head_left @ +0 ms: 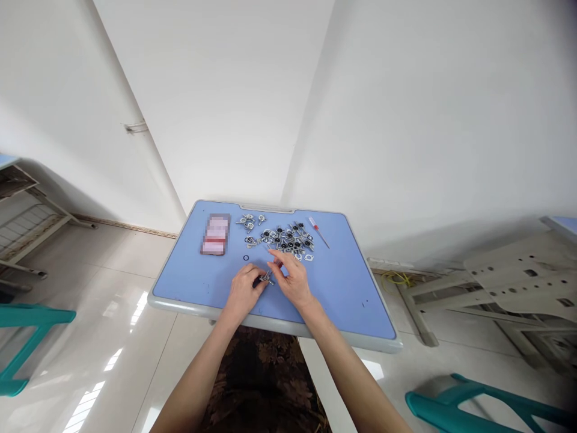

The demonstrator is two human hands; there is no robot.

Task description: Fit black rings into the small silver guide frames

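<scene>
Head camera view: a small metal part (265, 278) sits pinched in the fingertips of your left hand (244, 288), low over the near half of a blue tabletop (336, 294). At three o'clock from it, your right hand (294, 280) curls narrow around a reddish item (278, 263), mostly hidden by your fingers. Near the part at ten-thirty lies a black ring (246, 260); a heap of metal and black pieces (290, 237) spreads at one o'clock, a smaller metal cluster (248, 224) toward eleven-thirty, and a red-and-clear tool (316, 228) at two o'clock. A loosened left pinch could drop the part and send it over the near edge; a brush of your right fingers could scatter the loose heap, and a stray knuckle could sweep away the thin ring. Farther out at ten o'clock, a flat pinkish rectangle (215, 233) is pixelated, its writing, if any, unreadable. No brand or label is legible elsewhere.
</scene>
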